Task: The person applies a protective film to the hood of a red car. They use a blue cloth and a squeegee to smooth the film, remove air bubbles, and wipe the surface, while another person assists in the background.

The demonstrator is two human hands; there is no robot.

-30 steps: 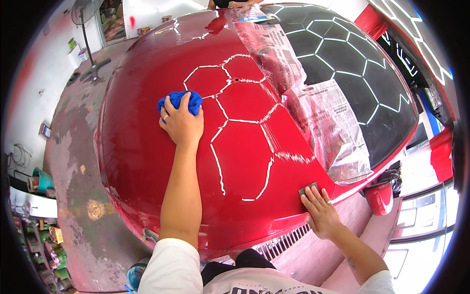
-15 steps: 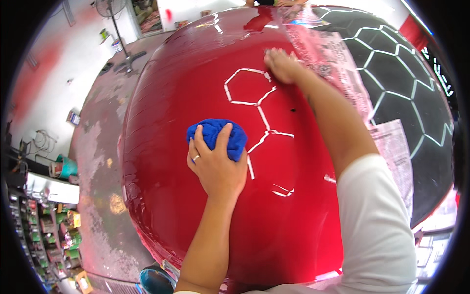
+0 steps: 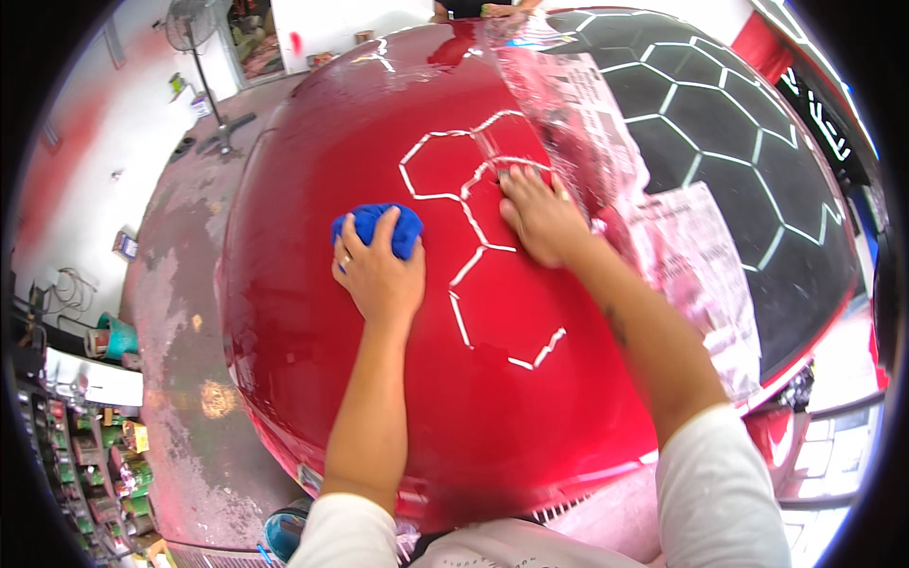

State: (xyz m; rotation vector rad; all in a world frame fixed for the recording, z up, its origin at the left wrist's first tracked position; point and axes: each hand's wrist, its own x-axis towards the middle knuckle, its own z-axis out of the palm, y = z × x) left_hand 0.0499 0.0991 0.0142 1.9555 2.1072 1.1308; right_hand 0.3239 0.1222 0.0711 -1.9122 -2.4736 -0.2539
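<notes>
A blue cloth is bunched under the fingers of my left hand, which grips it against the glossy red car panel. Farther right, my right hand lies on the same panel, its fingers close together. A small grey pad shows at those fingertips, mostly covered by them. White lines form parts of hexagons around and between the two hands. One more short bent white line lies nearer to me.
Paint-stained masking paper runs between the red area and a black area with white hexagons. A standing fan, a turquoise bucket and shelves with cans are at the left. Another person's hands appear at the far edge.
My right hand has come nearer to me over the panel, beside the hexagon lines. My left hand and the blue cloth sit slightly farther left in view. The whole view has shifted.
</notes>
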